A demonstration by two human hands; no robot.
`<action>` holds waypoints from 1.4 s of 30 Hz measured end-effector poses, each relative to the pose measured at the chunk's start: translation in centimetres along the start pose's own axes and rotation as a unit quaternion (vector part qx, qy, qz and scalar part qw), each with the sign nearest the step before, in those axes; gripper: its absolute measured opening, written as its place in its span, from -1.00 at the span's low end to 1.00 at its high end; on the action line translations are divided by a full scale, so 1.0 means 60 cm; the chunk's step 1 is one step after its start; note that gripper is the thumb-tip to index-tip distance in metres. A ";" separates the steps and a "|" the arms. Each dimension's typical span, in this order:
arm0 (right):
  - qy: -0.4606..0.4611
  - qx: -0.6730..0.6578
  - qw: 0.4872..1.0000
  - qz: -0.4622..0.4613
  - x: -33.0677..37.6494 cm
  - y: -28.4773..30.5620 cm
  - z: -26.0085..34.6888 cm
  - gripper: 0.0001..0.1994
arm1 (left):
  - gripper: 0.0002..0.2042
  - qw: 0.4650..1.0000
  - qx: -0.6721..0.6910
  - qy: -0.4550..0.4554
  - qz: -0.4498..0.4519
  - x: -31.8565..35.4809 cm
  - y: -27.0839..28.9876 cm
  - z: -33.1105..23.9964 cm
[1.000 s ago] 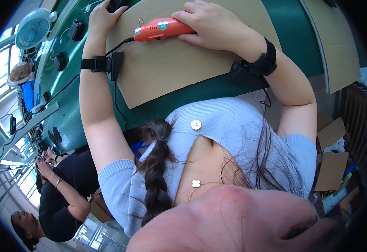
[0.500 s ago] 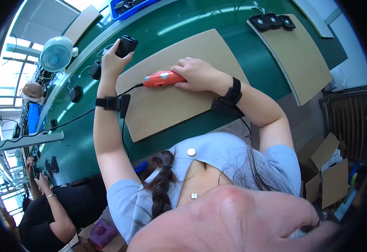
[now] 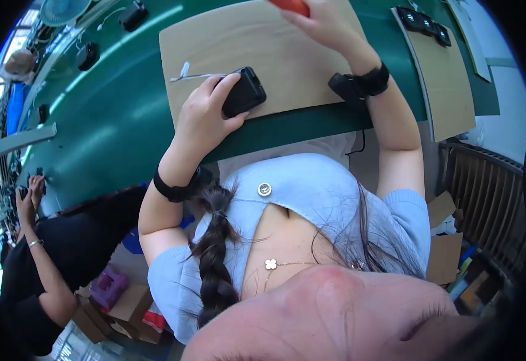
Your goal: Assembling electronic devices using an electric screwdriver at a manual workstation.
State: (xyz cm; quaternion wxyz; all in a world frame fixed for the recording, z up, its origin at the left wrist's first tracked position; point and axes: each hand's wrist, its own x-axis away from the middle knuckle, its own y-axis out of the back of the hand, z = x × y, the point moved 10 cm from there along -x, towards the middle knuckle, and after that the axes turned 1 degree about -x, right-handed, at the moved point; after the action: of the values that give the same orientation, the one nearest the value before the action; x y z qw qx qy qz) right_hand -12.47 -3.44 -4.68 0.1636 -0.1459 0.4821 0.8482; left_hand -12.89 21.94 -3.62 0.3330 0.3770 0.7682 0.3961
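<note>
My left hand (image 3: pixel 205 114) grips a small black box-shaped device (image 3: pixel 245 93) above the near part of a cardboard sheet (image 3: pixel 299 66). A thin white cable (image 3: pixel 199 76) with a light plug end runs from the device's left side. Farther off, at the top edge of the view, my right hand (image 3: pixel 332 27) is wrapped round a red-orange corded electric screwdriver (image 3: pixel 293 6). Most of that tool lies outside the picture, and its tip cannot be seen. Both wrists wear black straps with dark modules.
More black devices (image 3: pixel 87 56) with white cables lie on the green table (image 3: pixel 106 132) at left. Several others (image 3: pixel 424 25) rest on a second cardboard sheet (image 3: pixel 449 84) at right. A co-worker in black (image 3: pixel 76 240) works at far left. Cardboard boxes (image 3: pixel 443 253) stand on the floor at right.
My left hand has brought the black device nearer and to the right, over the cardboard. My right hand has carried the electric screwdriver away, up to the top edge. The view has shifted too.
</note>
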 end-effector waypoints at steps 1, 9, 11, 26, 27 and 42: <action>0.006 -0.007 1.000 0.018 -0.019 0.029 0.072 -0.71 | -0.33 1.000 -0.010 0.000 0.010 0.002 -0.016 0.008; 0.038 -0.601 0.778 -0.181 -0.005 0.054 0.165 -0.79 | -0.39 0.994 -0.061 -0.008 -0.095 0.030 -0.028 0.004; 0.122 -0.687 0.699 -0.157 -0.008 0.054 0.187 -0.75 | -0.39 0.994 -0.050 0.002 -0.096 0.034 -0.041 0.002; -0.043 -0.605 0.779 -0.160 0.022 0.028 0.176 -0.75 | -0.42 0.992 -0.019 0.032 -0.121 0.036 -0.044 -0.016; -0.038 -0.600 0.784 -0.156 0.023 0.031 0.178 -0.75 | -0.42 0.992 -0.017 0.031 -0.120 0.036 -0.045 -0.017; 0.046 -0.459 0.883 -0.085 0.024 0.030 0.233 -0.79 | -0.41 0.992 -0.022 0.028 -0.121 0.038 -0.038 -0.031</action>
State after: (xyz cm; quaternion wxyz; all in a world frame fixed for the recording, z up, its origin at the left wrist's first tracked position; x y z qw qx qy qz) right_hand -15.78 7.96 3.02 0.1277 -0.2839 0.0317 0.9498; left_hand -16.21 22.27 -5.22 0.3650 0.2627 0.8085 0.3797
